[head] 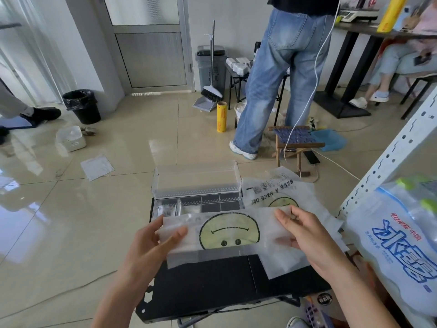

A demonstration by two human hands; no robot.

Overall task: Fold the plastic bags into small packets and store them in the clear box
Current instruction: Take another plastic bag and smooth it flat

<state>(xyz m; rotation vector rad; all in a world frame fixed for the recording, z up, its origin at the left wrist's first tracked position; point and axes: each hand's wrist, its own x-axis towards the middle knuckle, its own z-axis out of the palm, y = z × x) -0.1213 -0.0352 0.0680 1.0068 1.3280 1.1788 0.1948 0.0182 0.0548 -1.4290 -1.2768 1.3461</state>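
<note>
Folding step in hand, storing not yet begun for this piece. A plastic bag [229,233] with a yellow smiley face is held up off the black table [212,285], above its middle and just short of the far edge. It is already doubled into a long band, with a looser layer hanging at the lower right. The left hand [151,242] pinches the left end, thumb on top and fingers underneath. The right hand [300,230] grips the right end, fingers curled over the top edge. The hands are well apart and the band is stretched flat between them. The clear box [212,204] sits at the table's far edge, its lid [196,177] standing open behind it and its dividers visible. The leftmost compartments hold something pale, probably finished packets, though this is too blurred to confirm; the right compartments look dark and free. A second bag [279,188], printed and unfolded, lies at the far right corner, touching the box's right side. Judgement: the task is partway through, with at least this bag and the spare one left. The next move likely calls for bringing one end over toward the other and pressing the air out so the slippery film keeps its crease. The fold would need repeating until the packet fits one compartment.
</note>
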